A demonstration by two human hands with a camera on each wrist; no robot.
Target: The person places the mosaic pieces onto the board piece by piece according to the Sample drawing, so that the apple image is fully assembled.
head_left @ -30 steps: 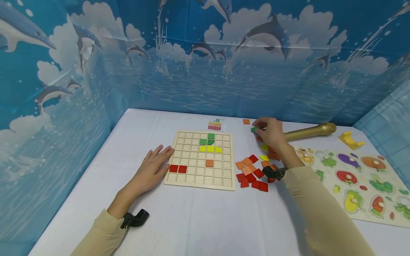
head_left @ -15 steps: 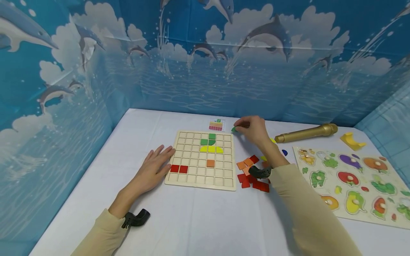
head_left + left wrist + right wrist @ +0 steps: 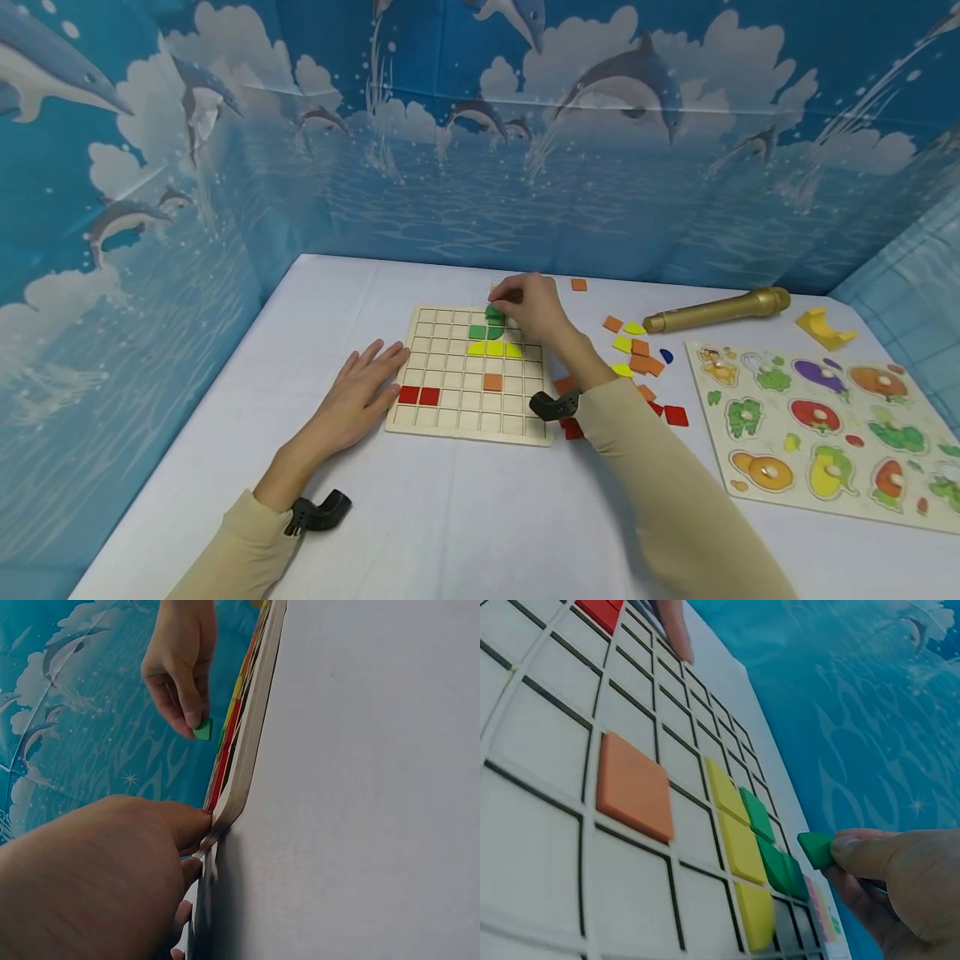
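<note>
A wooden grid board (image 3: pixel 450 417) lies on the white table, with green, yellow, orange and red tiles set in some of its squares. My right hand (image 3: pixel 534 307) pinches a green tile (image 3: pixel 815 849) between thumb and fingers, just above the board's far edge. In the left wrist view that green tile (image 3: pixel 202 729) hangs apart from the board. My left hand (image 3: pixel 356 387) rests at the board's left edge, fingers fairly straight and touching it. Two red tiles (image 3: pixel 418 396) sit near those fingers. An orange tile (image 3: pixel 634 786) stands alone in a middle square.
Loose orange, yellow and red tiles (image 3: pixel 640 364) lie right of the board, partly hidden by my right arm. Farther right are a gold microphone (image 3: pixel 716 311), a yellow curved stand (image 3: pixel 823 330) and a vegetable puzzle board (image 3: pixel 795 446). A dolphin-print curtain (image 3: pixel 480 208) rises behind the table.
My right hand has moved left with the green tile, from the loose pieces to above the board's far edge, now covering most of the small picture card. The left hand has stayed put.
</note>
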